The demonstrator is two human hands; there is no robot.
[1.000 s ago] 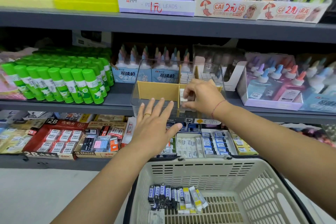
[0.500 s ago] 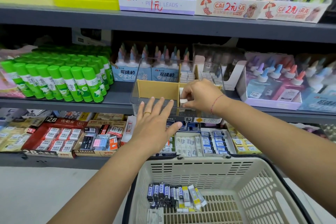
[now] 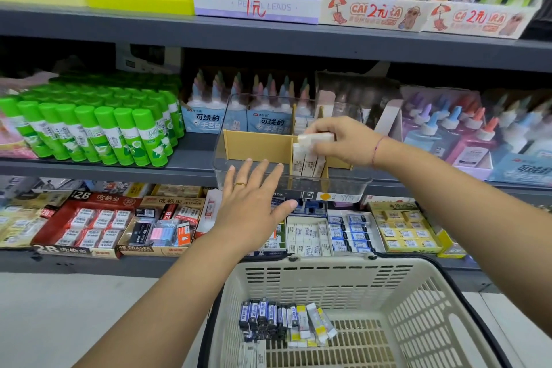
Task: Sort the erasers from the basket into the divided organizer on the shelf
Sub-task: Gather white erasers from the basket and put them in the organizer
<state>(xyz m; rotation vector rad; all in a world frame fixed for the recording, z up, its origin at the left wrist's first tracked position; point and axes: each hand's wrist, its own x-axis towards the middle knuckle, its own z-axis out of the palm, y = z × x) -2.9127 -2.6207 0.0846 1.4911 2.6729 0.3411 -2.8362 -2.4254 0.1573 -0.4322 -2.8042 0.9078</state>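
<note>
A clear organizer with tan cardboard dividers stands at the front edge of the middle shelf. Several white erasers stand upright in its middle compartment. My right hand pinches a white eraser just above that compartment. Flat against the organizer's clear front wall lie the straight fingers of my left hand, which wears a ring. Below, the cream basket holds several blue-sleeved and yellow-and-white erasers along its bottom.
Green glue sticks crowd the shelf left of the organizer, and glue bottles stand to its right and behind it. Boxes of erasers fill the lower shelf. Pencil lead boxes sit on the top shelf.
My right hand has lifted out of the middle compartment with a white eraser pinched in it, uncovering the upright erasers there. My left hand has stayed on the organizer's front.
</note>
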